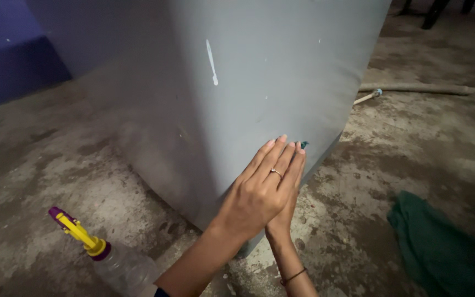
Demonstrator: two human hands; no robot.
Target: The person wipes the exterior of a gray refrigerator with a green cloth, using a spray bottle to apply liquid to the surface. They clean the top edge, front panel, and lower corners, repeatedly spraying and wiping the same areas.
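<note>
Both hands — left hand (257,192), right hand (288,206) — press flat, fingers together, pointing up the upright grey tank (237,82).

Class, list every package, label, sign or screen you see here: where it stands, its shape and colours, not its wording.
Spray bottle: the only package, on the concrete floor at lower left, left of the left hand; clear body, purple collar, yellow trigger with purple tip.
Labels, signs, screens: none visible, not even on the grey panel the hands press.
</note>
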